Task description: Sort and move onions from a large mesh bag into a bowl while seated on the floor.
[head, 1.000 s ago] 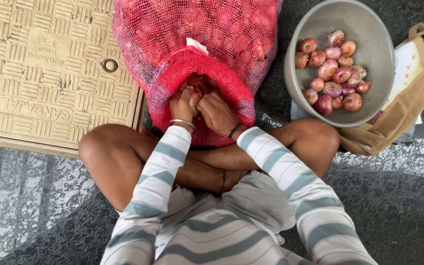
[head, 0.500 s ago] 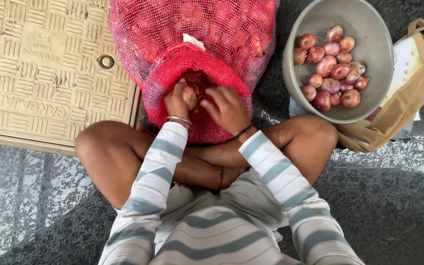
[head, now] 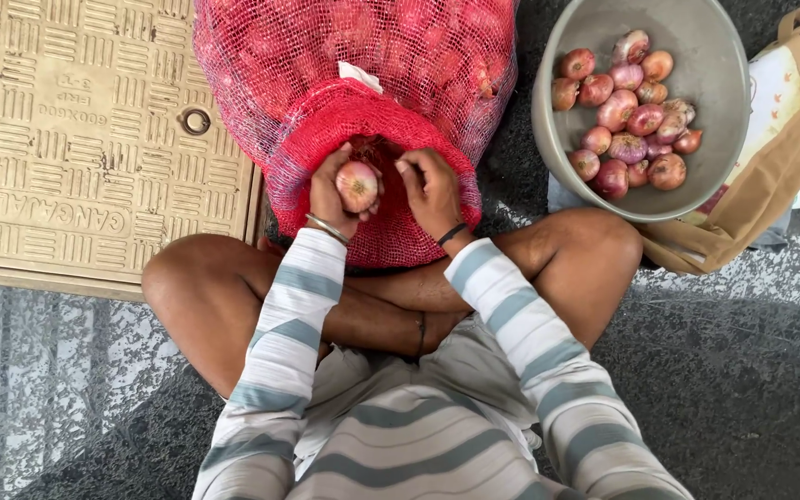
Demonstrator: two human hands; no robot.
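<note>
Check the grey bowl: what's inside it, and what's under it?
The grey bowl holds a pile of red onions on its left side; the rest of its floor is bare. Under its right edge lies a tan cloth bag. What is under the rest of the bowl is hidden.

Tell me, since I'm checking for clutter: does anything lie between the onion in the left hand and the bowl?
Yes. The right hand sits beside the onion that the left hand holds, bowl-side. Past it, the red mesh sack's edge reaches toward the bowl.
</note>
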